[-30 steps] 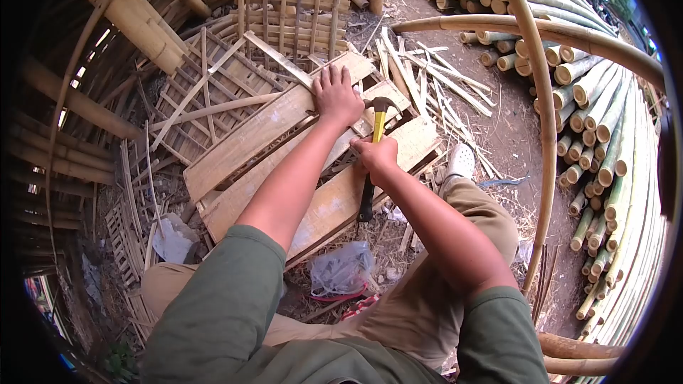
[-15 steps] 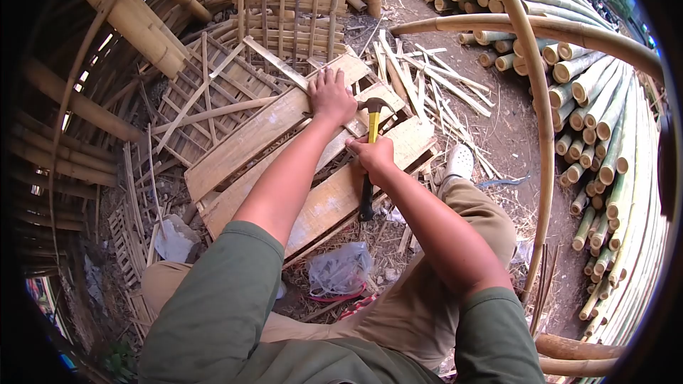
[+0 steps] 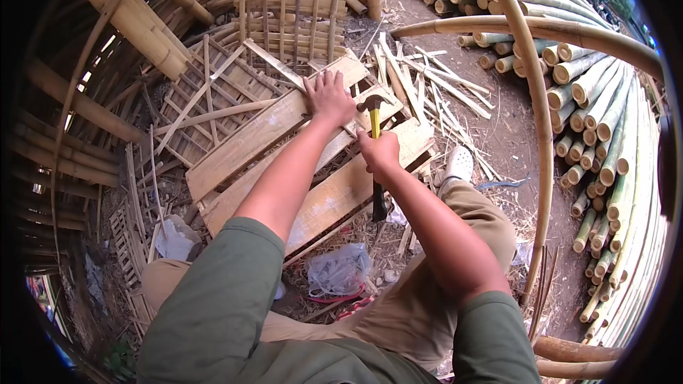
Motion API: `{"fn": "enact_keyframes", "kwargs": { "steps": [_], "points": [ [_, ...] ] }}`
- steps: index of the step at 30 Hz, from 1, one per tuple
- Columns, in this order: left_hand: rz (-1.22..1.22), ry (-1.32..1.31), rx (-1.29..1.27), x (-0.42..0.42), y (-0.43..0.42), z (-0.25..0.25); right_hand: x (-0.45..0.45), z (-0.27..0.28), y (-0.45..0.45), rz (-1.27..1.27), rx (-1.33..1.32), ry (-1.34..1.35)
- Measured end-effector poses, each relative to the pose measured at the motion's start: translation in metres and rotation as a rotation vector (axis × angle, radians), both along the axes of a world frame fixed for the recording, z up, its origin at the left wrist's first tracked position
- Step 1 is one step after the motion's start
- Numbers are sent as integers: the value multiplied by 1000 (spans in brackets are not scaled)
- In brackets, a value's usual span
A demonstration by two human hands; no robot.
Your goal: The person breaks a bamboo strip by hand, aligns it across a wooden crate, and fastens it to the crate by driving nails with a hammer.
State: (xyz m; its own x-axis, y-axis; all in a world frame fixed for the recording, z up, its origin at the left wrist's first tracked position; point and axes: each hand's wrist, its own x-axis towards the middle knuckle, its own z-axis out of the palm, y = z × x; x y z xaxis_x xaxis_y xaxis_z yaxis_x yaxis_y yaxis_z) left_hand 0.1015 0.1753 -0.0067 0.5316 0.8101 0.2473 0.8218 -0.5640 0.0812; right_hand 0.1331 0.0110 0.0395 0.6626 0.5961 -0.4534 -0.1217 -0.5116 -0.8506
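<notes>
My left hand (image 3: 331, 98) lies with its fingers spread on the upper plank of a slatted wooden piece (image 3: 249, 139), over a thin bamboo strip (image 3: 274, 62). Just to its right, my right hand (image 3: 380, 151) is wrapped round a hammer (image 3: 376, 122) with a yellow and black handle. The hammer's dark head is above the fist, over the middle plank, and the black end of the handle points down past the lower plank. Whether anything is under my left palm is hidden.
Woven bamboo panels (image 3: 299, 18) lie behind the planks. Split strips (image 3: 445, 82) are scattered at the right of them, near a white shoe (image 3: 460, 163). Cut bamboo poles (image 3: 605, 128) are stacked at the right, behind a curved pole (image 3: 544, 121). A plastic bag (image 3: 339, 269) lies below.
My right hand has shifted slightly to the right and its grip on the hammer looks changed, with the handle now more upright. My left hand stays on the plank, nearly in place.
</notes>
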Motion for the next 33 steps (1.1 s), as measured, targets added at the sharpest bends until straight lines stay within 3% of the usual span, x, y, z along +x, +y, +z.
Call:
{"fn": "enact_keyframes", "kwargs": {
  "steps": [4,10,22,26,29,32,33],
  "points": [
    [46,36,-65,2,-1,3,15,22,-9,99,-52,-173],
    [68,7,-65,2,-4,5,28,30,-38,350,82,-642],
    [53,1,-122,3,4,-2,23,18,-41,506,-18,-792],
    [43,11,-124,2,3,-1,22,30,-40,410,98,-884],
    [71,9,-80,3,1,-1,18,38,-39,213,332,-889],
    [57,24,-76,0,-2,-1,21,-3,-43,477,55,-951],
    [60,-7,-87,1,-1,1,20,0,-41,450,33,-919]
  ]
}}
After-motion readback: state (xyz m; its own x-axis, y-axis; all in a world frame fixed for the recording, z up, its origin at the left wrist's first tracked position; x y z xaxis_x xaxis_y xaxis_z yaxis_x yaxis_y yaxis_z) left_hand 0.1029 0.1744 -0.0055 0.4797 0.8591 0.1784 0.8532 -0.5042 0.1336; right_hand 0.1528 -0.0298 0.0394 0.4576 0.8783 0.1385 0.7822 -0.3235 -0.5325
